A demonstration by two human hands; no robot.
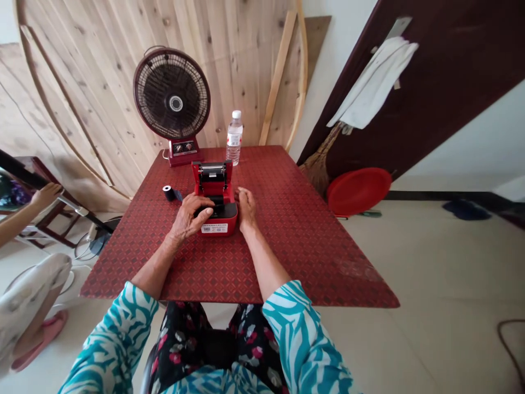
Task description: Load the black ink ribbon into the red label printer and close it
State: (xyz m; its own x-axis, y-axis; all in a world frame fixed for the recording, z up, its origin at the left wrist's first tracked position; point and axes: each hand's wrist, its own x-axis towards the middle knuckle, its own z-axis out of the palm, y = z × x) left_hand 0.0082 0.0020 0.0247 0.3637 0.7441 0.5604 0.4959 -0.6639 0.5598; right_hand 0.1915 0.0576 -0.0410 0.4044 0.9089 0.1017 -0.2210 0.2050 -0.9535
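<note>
"What's closest to us?"

"The person's turquoise-and-white sleeves (109, 342), with flowered trousers (258, 342) between them, below the near edge of the red patterned tabletop (311, 246)."

"And where's the machine?"

"The small red-and-black machine (219, 223) sits on the tabletop, between the two hands, its lid (212, 174) standing up at the back and a white label (214, 228) on its front."

"What is the left hand (191, 215) doing?"

"It lies over the machine's left side, thumb stretched apart across the front. The other fingers reach toward the opening, their tips partly hidden, so I can't tell whether they pinch anything."

"The right hand (247, 209)?"

"Just beside the machine's right wall, fingers loosely extended, gripping nothing I can see. Whether they touch the wall, I can't tell."

"Anything else up there?"

"A dark roll (168, 192) with a pale end, left of the machine. Farther back, a fan (172, 101) at the left corner and an upright clear bottle (234, 142) with a white cap, behind the machine."

"Anyone nearby?"

"Yes, another person's hand (47, 195) at the far left, on a pole (22, 171)."
</note>
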